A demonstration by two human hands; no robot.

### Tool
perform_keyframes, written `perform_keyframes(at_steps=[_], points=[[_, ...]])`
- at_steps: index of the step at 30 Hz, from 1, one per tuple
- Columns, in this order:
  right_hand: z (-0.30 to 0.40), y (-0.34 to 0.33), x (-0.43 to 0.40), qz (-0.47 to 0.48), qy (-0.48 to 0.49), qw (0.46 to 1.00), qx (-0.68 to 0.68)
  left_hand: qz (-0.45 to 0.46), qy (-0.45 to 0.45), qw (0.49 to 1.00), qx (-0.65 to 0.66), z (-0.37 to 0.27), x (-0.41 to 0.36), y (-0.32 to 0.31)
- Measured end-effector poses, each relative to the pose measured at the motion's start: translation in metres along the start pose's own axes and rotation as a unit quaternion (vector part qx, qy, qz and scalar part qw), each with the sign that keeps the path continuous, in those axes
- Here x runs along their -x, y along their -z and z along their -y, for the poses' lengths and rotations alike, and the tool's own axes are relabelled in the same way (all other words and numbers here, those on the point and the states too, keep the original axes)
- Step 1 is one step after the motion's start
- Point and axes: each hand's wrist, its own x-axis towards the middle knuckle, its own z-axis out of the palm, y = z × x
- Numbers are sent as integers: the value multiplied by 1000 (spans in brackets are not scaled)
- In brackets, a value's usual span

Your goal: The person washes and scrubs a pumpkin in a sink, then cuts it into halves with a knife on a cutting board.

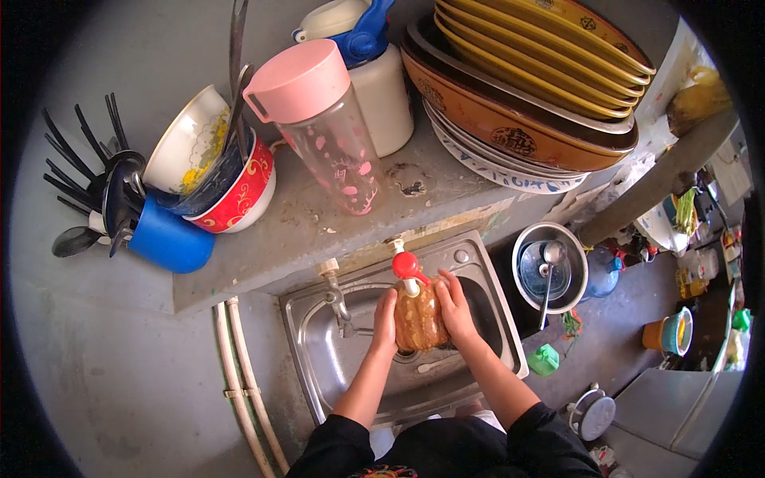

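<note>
Between my two hands is a wet, ribbed orange-brown pumpkin [421, 319], held over a stainless steel sink [382, 382]. My left hand [386, 319] presses its left side, and my right hand [455, 308] grips its right side. Just above the pumpkin's top sits a white plastic tap with a red handle [406, 265], its spout partly covering the pumpkin. A metal faucet [338, 302] stands to the left of my left hand. Under the pumpkin, part of the drain [406, 357] shows, and a small pale utensil [439, 363] lies on the basin floor.
A concrete ledge [299, 251] behind the sink bears stacked bowls [239, 197], a pink-lidded bottle [323, 131], a white jug [382, 101] and piled brown dishes [520, 131]. Right of the sink stands a metal basin [580, 269] with a ladle [553, 257]. Pipes [239, 370] run down the left wall.
</note>
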Motion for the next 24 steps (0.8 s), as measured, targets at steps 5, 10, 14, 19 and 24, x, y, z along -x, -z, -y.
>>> perform_keyframes(at_steps=[5,10,14,19,24], points=[[5,9,-4,72,-178,975,-109,-5,-173,973,-153,-2,7,-5],[-24,15,-5,65,-215,926,-304,181,-227,896,-337,-33,2,-21],[-28,11,0,63,-189,936,-289,220,-120,898,-362,-44,-15,-19],[-31,9,9,28,-270,896,-351,143,87,947,-275,-32,-39,-8],[-26,23,6,-2,-251,913,-322,104,56,983,-143,-1,13,-6]])
